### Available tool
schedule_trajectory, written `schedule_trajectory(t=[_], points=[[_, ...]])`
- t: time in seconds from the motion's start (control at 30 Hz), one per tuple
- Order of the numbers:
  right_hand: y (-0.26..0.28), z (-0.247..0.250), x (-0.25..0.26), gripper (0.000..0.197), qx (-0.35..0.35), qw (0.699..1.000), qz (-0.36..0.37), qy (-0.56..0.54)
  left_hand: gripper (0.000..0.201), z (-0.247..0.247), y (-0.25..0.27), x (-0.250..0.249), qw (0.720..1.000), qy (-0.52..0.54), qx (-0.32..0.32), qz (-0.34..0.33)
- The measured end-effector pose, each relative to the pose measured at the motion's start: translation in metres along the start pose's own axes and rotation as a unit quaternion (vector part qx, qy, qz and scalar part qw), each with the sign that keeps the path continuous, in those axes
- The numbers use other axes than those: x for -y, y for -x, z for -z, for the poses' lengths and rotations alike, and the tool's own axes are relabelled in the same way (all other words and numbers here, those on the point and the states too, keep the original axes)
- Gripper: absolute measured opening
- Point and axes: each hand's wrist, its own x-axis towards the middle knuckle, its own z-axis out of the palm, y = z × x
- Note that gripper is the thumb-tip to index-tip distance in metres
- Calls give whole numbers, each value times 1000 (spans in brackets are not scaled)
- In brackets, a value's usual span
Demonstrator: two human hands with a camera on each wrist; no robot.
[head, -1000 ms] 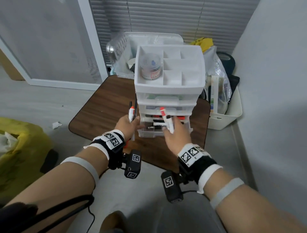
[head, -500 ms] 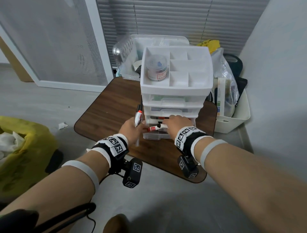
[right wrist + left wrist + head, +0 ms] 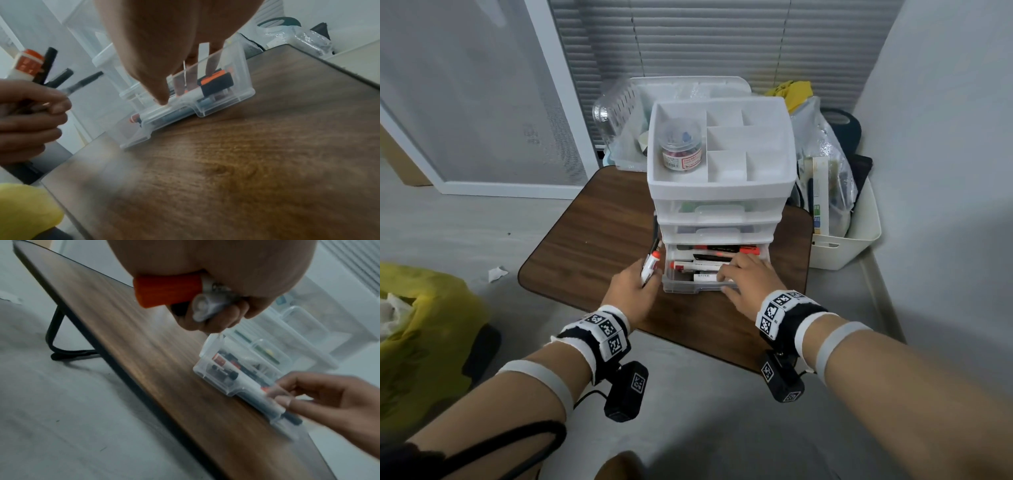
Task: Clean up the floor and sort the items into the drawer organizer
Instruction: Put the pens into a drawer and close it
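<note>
Since the earlier frames the right hand (image 3: 748, 279) has put its orange-capped marker into the pulled-out clear plastic bottom drawer (image 3: 714, 269) and now holds nothing; its fingers reach inside, thumb on the front rim. The left hand (image 3: 633, 291) grips a bundle of pens and an orange-capped white marker (image 3: 650, 267) just beside the drawer's left corner. The white drawer organizer (image 3: 722, 192) stands at the far edge of the brown wooden low table (image 3: 592, 246).

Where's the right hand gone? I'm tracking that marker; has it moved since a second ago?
Yes. The right hand dropped from in front of the organizer into its open bottom drawer.
</note>
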Motion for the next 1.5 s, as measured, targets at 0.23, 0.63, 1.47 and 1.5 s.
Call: schedule_trajectory(t=[0.23, 0.63, 1.47, 1.5], points=[[8, -15, -1, 15, -51, 997, -1, -66, 38, 1, 5, -6, 998, 2, 36, 43], [28, -20, 4, 24, -100, 995, -22, -14, 38, 12, 9, -29, 955, -251, 146, -60], [48, -16, -16, 47, -176, 960, -199, -86, 44, -89, -59, -104, 864, -420, 178, -214], [48, -17, -17, 49, -177, 957, -203, -109, 44, -88, -59, -100, 871, -407, 177, -212]])
